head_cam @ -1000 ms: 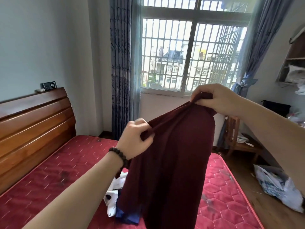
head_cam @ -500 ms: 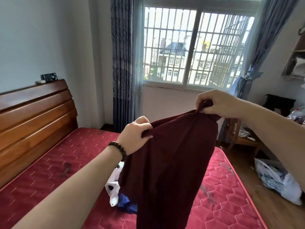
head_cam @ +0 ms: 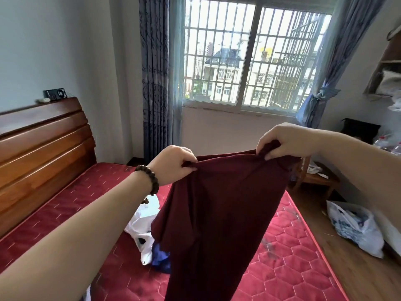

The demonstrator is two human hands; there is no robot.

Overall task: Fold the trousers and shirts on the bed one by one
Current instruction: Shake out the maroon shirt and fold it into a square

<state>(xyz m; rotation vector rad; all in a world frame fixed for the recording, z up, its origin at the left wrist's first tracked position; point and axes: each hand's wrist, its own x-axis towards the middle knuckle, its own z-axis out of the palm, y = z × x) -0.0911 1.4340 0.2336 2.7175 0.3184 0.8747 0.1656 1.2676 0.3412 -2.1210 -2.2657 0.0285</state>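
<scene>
A maroon garment (head_cam: 219, 213) is held up above the bed (head_cam: 293, 263), hanging down in front of it. Its top edge is pinched by the left hand (head_cam: 173, 165), fingers curled tight round a bunch of fabric (beaded bracelet (head_cam: 149, 181) on that wrist). The other corner is gripped by the right hand (head_cam: 286, 141), fingers closed over the cloth. White clothing (head_cam: 141, 231) and a blue piece (head_cam: 161, 258) are left lying on the mattress behind the garment.

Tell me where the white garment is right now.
The white garment lies crumpled mid-bed on the red mattress, under the left hand, beside the blue cloth.
</scene>
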